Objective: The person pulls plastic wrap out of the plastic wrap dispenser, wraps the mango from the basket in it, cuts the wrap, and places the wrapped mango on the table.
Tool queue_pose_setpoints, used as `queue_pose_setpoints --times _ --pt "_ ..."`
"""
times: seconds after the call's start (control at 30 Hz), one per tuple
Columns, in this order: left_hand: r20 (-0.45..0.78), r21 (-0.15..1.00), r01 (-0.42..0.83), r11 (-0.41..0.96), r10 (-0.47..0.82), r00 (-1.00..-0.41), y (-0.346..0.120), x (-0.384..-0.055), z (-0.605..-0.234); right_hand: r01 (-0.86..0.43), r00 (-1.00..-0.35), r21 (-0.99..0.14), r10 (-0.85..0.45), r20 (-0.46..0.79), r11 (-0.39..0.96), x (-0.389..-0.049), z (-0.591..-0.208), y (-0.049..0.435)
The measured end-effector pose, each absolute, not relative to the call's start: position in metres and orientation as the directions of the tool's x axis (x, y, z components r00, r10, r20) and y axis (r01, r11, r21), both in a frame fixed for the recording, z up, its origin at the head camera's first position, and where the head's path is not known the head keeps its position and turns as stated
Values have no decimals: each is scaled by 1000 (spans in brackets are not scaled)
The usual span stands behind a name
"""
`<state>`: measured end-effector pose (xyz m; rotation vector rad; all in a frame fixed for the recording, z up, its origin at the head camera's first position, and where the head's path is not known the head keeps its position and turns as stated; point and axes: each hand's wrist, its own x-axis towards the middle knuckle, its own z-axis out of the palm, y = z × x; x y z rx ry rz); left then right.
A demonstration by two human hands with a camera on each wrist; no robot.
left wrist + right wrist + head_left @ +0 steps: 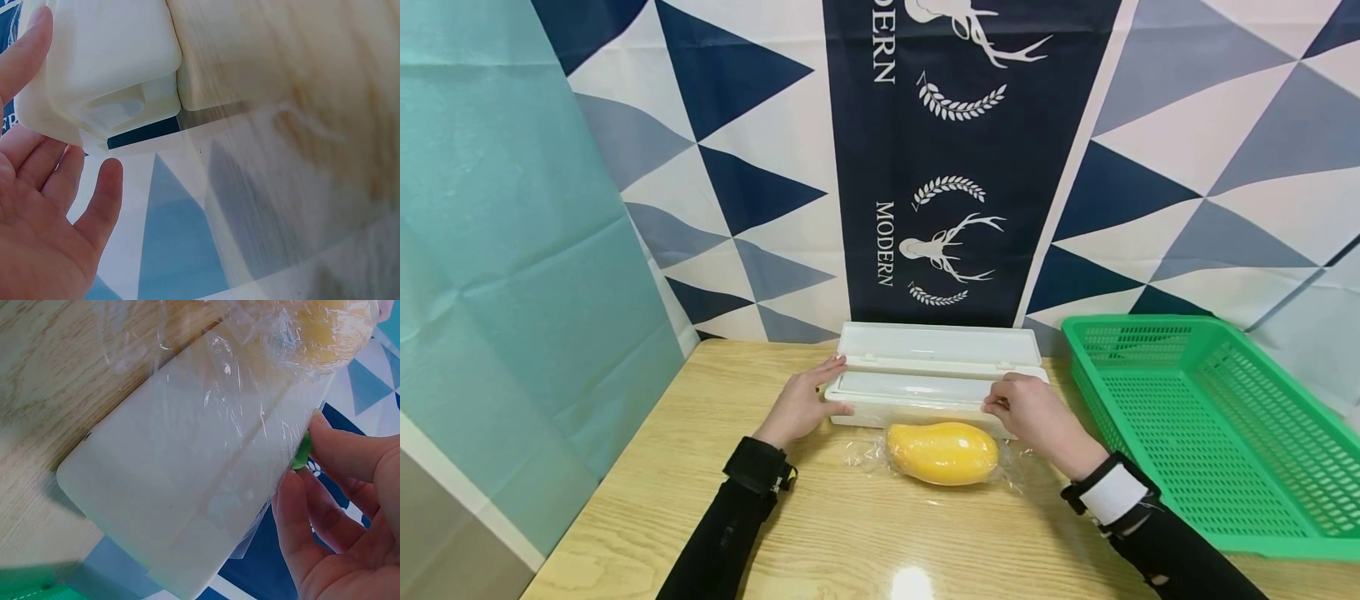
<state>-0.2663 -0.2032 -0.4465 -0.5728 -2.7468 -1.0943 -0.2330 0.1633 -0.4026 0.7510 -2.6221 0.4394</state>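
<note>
A white cling film dispenser (917, 414) lies lengthwise at the back of the table, its lid (936, 342) raised. My left hand (799, 410) grips its left end, thumb at the front and fingers behind. My right hand (1037, 417) is at the right part of the front edge. In the right wrist view, thumb and fingertips pinch a small green slide cutter (302, 453), mostly hidden by them. Wrinkled clear film (219, 406) spreads over the dispenser's front. Just before it lies a yellow mango (942, 454) wrapped in film, the ends bunched out at both sides.
A green plastic basket (1217, 467) stands to the right, close to my right forearm. Behind the wooden table (820, 533) hangs a patterned cloth (940, 167). A pale teal panel (512, 250) stands along the left side.
</note>
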Motion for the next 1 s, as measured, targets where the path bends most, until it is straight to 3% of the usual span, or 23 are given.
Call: queue_pose_setpoints --times 1.0 --pt "245 650 378 660 289 -925 -201 -265 -444 -512 -810 -185 -400 428 839 -231 -404 172"
